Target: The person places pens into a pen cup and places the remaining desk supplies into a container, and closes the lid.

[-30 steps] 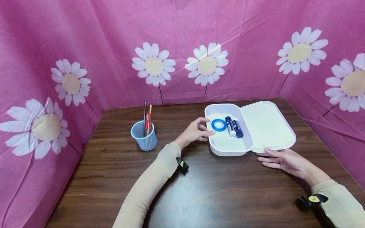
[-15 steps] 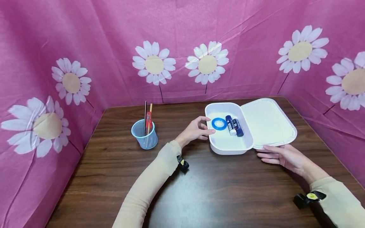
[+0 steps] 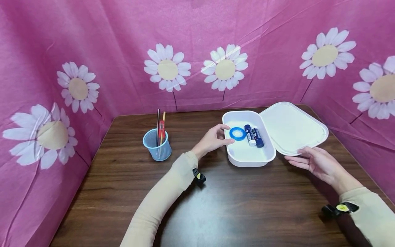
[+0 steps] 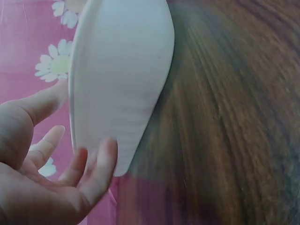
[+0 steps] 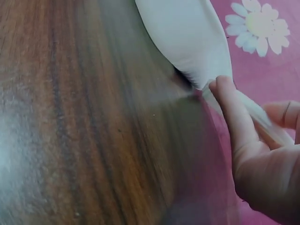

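Observation:
A white plastic box (image 3: pixel 247 156) stands on the table, with a blue tape roll (image 3: pixel 232 138) and two dark blue glue sticks (image 3: pixel 250 134) inside it. My left hand (image 3: pixel 213 140) holds the box's left end, thumb at the rim and fingers against the outer wall (image 4: pixel 122 70). To the right of the box is its white lid (image 3: pixel 296 128), inner side up and tilted. Between thumb and fingers, my right hand (image 3: pixel 324 166) pinches the lid's near edge. In the right wrist view the lid (image 5: pixel 262 117) appears edge-on beside the box wall (image 5: pixel 187 37).
A light blue mesh cup (image 3: pixel 157 152) holding pencils and a red-handled item (image 3: pixel 162 130) stands at the left on the brown wooden table (image 3: pixel 231 206). A pink curtain (image 3: pixel 191 27) with daisies hangs behind and along both sides.
My right hand has moved right and slightly back with the lid, whose right side has shifted outward and tilted more. The left hand stays at the box; the tape and glue sticks remain inside.

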A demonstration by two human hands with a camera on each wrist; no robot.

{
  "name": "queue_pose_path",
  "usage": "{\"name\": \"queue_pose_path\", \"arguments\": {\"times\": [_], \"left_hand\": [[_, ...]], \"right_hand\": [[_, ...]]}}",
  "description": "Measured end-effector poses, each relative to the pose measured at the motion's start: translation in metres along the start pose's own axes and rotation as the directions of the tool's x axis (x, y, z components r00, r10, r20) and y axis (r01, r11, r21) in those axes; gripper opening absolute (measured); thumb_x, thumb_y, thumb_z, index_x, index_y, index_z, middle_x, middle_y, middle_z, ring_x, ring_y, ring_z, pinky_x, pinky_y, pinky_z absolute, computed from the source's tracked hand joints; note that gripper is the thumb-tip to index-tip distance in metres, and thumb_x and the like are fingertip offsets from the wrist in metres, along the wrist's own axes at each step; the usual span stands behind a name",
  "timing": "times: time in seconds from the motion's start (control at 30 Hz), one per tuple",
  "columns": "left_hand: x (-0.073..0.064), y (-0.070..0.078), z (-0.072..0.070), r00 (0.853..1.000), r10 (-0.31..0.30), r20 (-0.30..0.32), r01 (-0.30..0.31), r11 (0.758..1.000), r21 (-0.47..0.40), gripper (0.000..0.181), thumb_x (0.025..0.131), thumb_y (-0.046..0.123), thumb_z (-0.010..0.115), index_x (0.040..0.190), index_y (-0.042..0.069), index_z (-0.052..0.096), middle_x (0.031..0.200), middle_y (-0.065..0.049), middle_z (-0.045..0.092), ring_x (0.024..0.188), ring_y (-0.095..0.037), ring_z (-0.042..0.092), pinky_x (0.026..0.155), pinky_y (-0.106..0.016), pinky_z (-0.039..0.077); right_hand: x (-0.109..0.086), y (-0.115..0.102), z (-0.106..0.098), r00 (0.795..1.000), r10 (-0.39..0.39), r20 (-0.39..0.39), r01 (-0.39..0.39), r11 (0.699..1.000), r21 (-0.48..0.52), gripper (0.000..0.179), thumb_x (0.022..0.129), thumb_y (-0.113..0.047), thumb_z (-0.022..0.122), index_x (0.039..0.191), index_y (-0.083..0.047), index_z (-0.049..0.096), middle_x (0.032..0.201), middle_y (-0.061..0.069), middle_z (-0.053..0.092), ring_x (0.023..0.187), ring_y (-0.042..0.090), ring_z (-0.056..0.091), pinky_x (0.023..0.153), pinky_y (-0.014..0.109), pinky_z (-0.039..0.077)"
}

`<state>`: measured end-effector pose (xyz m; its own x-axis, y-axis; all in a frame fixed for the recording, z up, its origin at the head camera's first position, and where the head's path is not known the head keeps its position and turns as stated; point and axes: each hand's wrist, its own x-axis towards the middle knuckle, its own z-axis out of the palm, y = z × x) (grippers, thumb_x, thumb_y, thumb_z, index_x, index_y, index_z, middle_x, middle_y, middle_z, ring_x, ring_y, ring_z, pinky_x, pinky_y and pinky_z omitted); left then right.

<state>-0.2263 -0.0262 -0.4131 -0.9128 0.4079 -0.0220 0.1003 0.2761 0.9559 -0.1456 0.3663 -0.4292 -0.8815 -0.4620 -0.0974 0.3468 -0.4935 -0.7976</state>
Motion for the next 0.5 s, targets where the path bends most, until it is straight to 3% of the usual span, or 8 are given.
{"name": "queue_pose_path", "arguments": {"times": [0.17,0.3,0.5], "left_hand": [[-0.002,0.007,-0.001,0.997,0.031,-0.066,-0.021,0.988,0.153,0.053,0.089,0.032,0.080,0.135,0.011,0.062,0.136,-0.013,0.050,0.116,-0.024,0.052,0.097,-0.037,0.047],[-0.005,0.017,-0.004,0.994,0.061,-0.089,-0.047,0.988,0.149,0.045,0.092,0.031,0.077,0.132,0.014,0.064,0.137,-0.013,0.051,0.122,-0.028,0.051,0.101,-0.039,0.046],[-0.005,0.029,-0.007,0.980,0.170,-0.099,-0.159,0.981,0.110,0.037,0.095,0.026,0.075,0.128,0.014,0.066,0.127,-0.003,0.062,0.113,-0.025,0.059,0.095,-0.035,0.051]], "right_hand": [[0.000,0.001,-0.002,1.000,-0.014,-0.016,0.014,0.999,0.029,0.035,0.105,0.013,0.029,0.110,0.010,0.063,0.115,0.025,0.068,0.108,0.041,0.068,0.096,0.047,0.052],[0.000,0.000,-0.002,0.998,-0.045,-0.037,0.045,0.999,0.003,0.035,0.102,0.018,0.033,0.114,0.008,0.065,0.112,0.028,0.069,0.105,0.039,0.069,0.093,0.044,0.054],[-0.002,-0.014,0.009,0.995,-0.093,-0.046,0.090,0.994,-0.061,0.033,0.104,0.015,0.034,0.118,0.007,0.063,0.114,0.026,0.069,0.105,0.037,0.070,0.092,0.043,0.054]]}}
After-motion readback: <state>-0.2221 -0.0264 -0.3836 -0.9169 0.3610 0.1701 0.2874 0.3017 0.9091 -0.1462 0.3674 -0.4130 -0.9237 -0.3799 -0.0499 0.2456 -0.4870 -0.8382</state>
